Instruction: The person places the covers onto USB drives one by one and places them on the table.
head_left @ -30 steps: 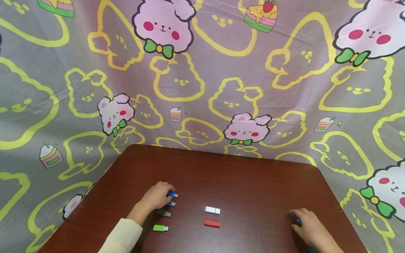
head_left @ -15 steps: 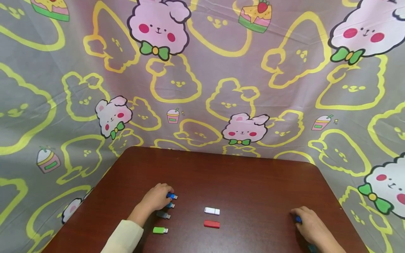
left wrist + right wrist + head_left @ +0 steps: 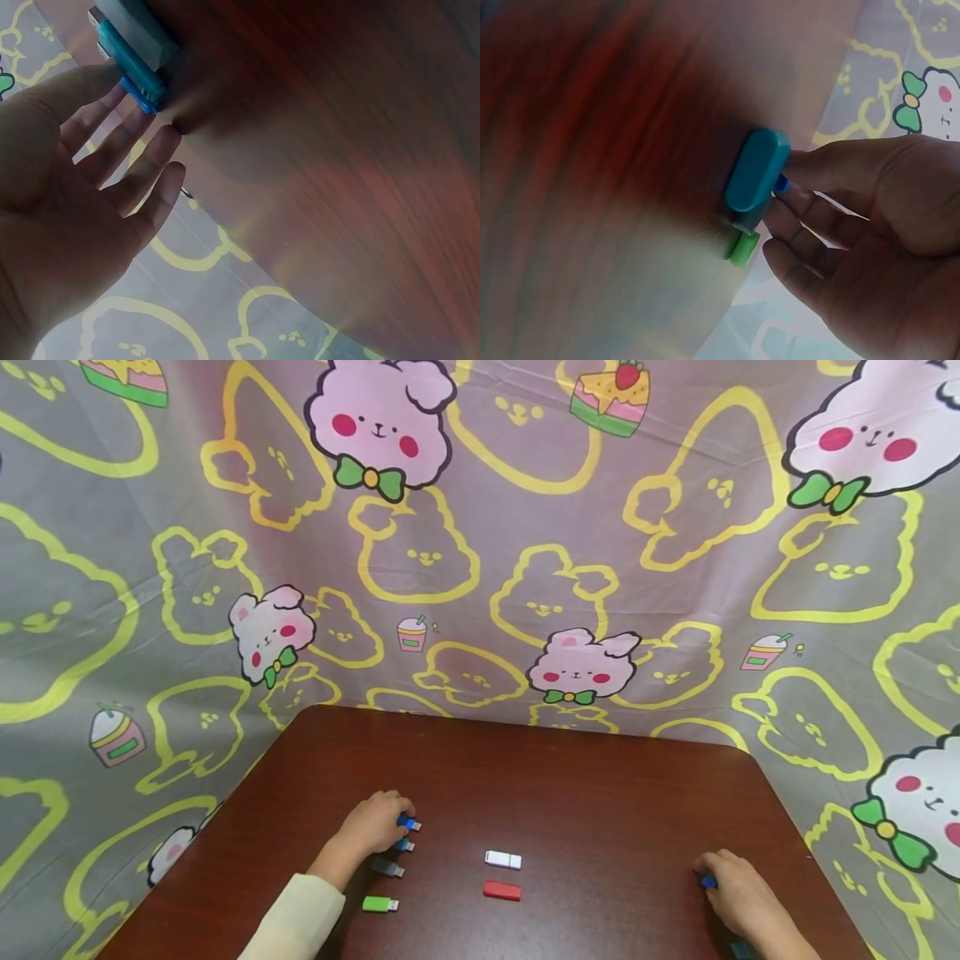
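Observation:
In the head view my left hand [image 3: 375, 823] reaches over a column of bare-plug USB sticks and pinches the farthest, a blue USB stick [image 3: 409, 823]. A teal USB stick [image 3: 405, 845] lies just nearer, with a grey USB stick [image 3: 387, 867] and a green USB stick [image 3: 380, 904] below. At the right side my right hand [image 3: 742, 893] holds a small blue piece [image 3: 709, 882], probably a cap, between thumb and fingers. Its far part is hidden. The right wrist view shows a teal rounded piece [image 3: 758, 170], a grey piece [image 3: 751, 217] and a green piece [image 3: 745, 249] beside that hand.
Between the hands lie a white USB stick [image 3: 502, 860] and a red USB stick [image 3: 502, 891], on the brown table [image 3: 570, 793]. Patterned cloth [image 3: 450, 527] hangs along the table's back and both sides.
My right hand's thumb and fingers, spread around the small blue piece earlier, have drawn together on it. My left hand stays at the blue USB stick. The head view has shifted slightly.

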### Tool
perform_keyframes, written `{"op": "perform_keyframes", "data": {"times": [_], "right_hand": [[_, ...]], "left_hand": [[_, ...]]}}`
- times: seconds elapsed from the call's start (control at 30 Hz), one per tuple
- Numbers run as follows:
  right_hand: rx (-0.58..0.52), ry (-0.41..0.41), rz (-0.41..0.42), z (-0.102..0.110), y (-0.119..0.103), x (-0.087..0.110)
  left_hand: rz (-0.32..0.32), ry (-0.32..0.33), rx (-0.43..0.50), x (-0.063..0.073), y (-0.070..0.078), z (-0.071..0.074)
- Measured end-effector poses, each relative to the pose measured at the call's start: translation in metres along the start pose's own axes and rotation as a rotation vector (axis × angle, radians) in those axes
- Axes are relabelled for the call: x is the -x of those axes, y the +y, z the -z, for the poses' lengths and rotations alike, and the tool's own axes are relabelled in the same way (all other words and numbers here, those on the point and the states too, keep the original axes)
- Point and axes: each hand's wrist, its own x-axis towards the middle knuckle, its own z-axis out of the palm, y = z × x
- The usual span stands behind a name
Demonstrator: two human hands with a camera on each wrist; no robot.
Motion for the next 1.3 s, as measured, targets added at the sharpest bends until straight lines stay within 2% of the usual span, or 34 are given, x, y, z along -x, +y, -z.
{"op": "perform_keyframes", "data": {"times": [0.23,0.47,0.8,1.0,1.3], "right_hand": [[0.015,0.002,-0.006,-0.001,0.001,-0.001],[-0.002,-0.008,-0.056,-0.002,-0.001,0.001],[-0.021,-0.025,-0.077,-0.001,-0.008,0.0],[-0.032,0.015,-0.062,0.0,-0.012,0.0],[-0.059,0.074,-0.038,0.002,-0.02,0.0]], "left_hand": [[-0.002,-0.004,-0.002,-0.001,0.002,0.002],[-0.006,-0.003,0.02,-0.003,0.003,0.004],[0.011,0.006,0.083,-0.004,0.002,0.006],[-0.017,0.021,0.066,-0.006,-0.001,0.004],[0.012,-0.025,0.063,-0.006,-0.002,0.002]]}}
